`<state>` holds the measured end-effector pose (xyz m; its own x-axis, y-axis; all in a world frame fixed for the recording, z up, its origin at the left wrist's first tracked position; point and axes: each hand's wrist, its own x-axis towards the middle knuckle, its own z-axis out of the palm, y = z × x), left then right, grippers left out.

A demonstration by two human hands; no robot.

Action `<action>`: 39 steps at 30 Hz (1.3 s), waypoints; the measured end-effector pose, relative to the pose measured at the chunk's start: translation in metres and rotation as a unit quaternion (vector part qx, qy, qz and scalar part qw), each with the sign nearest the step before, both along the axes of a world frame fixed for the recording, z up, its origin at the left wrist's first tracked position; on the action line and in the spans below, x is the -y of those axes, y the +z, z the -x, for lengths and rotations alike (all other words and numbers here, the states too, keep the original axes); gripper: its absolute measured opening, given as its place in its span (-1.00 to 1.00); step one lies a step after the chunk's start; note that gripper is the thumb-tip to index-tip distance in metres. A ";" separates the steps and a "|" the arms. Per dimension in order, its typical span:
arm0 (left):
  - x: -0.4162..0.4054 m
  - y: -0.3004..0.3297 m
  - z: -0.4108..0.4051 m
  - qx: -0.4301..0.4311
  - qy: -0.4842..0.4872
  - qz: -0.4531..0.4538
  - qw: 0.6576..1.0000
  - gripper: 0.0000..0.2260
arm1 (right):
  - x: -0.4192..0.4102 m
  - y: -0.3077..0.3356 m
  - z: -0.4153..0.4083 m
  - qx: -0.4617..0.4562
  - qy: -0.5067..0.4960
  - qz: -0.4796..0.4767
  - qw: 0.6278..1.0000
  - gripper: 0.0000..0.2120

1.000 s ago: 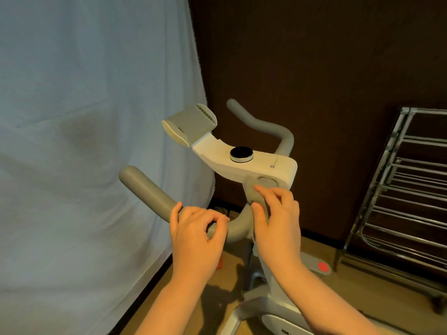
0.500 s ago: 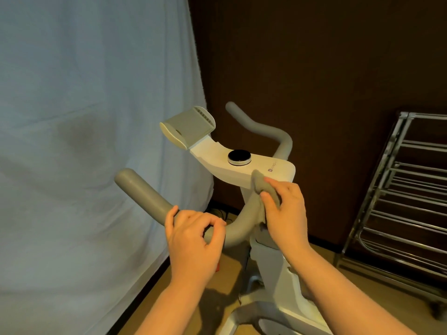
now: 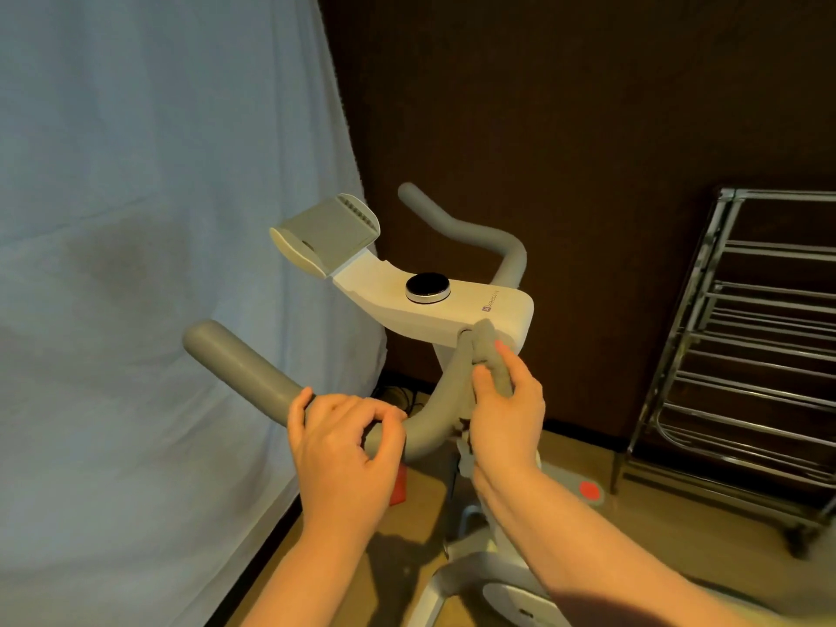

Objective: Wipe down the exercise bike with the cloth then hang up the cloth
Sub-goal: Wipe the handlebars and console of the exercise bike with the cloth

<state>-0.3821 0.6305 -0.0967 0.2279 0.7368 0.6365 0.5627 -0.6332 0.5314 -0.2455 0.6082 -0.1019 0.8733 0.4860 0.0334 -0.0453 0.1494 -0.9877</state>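
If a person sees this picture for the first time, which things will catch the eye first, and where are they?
In the centre stands the white exercise bike with grey handlebars and a black round knob on top. The right hand presses a grey cloth against the bar just under the console, while the left hand grips the near handlebar. A metal rack stands at the right.

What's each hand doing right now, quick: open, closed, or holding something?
Left hand: curled round the grey padded handlebar of the exercise bike.
Right hand: gripping the grey cloth, pressing it against the handlebar stem.
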 end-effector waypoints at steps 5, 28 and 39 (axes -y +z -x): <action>0.001 -0.002 0.001 -0.007 -0.005 -0.005 1.000 -0.79 | 0.002 0.007 0.021 -0.023 -0.024 0.010 0.999 -0.62; 0.001 -0.001 0.001 -0.008 -0.009 0.002 1.000 -0.77 | 0.003 0.015 -0.023 0.319 0.057 0.170 0.930 -0.64; 0.002 0.000 0.004 -0.011 -0.026 0.011 1.000 -0.76 | -0.003 0.011 -0.001 0.245 -0.027 0.131 0.960 -0.65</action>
<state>-0.3866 0.6283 -0.0969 0.2798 0.7368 0.6155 0.5412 -0.6505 0.5328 -0.2447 0.6114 -0.0911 0.8087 0.4873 0.3294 0.4348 -0.1181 -0.8928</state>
